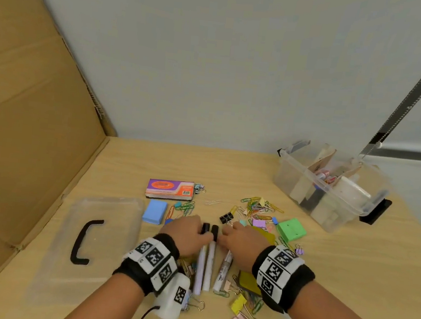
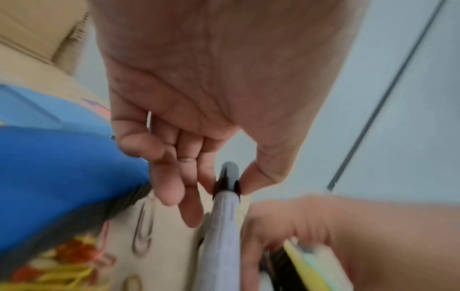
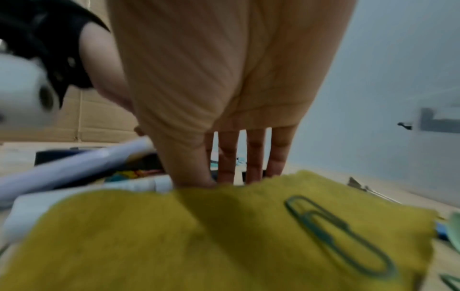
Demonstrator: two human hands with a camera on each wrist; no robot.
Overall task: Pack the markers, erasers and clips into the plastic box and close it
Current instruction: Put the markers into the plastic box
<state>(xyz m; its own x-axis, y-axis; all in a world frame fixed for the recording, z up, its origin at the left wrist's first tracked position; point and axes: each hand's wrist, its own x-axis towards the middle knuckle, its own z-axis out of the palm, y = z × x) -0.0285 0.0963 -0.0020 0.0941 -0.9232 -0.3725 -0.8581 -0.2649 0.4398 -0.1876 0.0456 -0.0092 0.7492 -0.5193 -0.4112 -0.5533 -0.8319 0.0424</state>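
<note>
Three white markers lie side by side near the table's front edge; the left one [image 1: 200, 264] and middle one [image 1: 210, 259] have black caps. My left hand [image 1: 203, 232] pinches the left marker [image 2: 221, 236] just below its cap between thumb and forefinger. My right hand [image 1: 222, 235] reaches down beside the middle marker's cap with straight fingers [image 3: 254, 157], its thumb touching the third marker [image 3: 149, 185]. The clear plastic box [image 1: 288, 192] stands open at the back right. Its lid [image 1: 121, 217] with a black handle lies flat on the left.
A blue eraser [image 1: 154, 212], a boxed eraser [image 1: 170, 189], a green block [image 1: 291, 230] and a yellow felt pad [image 3: 174, 246] lie around my hands. Paper clips [image 1: 261, 205] and binder clips [image 1: 239, 303] are scattered around my hands. A cardboard wall [image 1: 28, 116] stands on the left.
</note>
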